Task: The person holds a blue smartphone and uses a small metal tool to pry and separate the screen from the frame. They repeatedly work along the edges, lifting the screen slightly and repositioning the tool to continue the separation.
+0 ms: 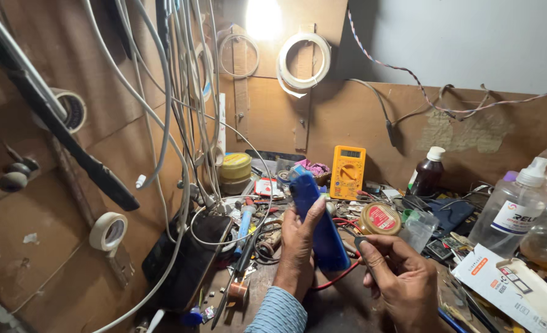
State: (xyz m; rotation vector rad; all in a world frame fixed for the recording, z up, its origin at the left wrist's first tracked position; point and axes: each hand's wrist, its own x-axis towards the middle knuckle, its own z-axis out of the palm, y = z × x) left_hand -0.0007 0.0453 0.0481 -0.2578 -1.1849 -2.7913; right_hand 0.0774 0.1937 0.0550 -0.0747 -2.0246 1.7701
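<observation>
Left hand (298,243): fingers closed around the lower edge of a blue-cased phone (318,222), thumb pressed flat on its near face, phone held upright and tilted, in front of the yellow multimeter (347,171). Right hand (400,277): thumb and forefinger pinched together on a thin dark probe tip (360,242), tip just beside the phone's right edge; whether they touch, cannot tell. A round tin with a red label (379,219) sits below and right of the multimeter, a red wire (335,279) loops under the phone, and a dark brown bottle (427,172) stands right of the multimeter.
</observation>
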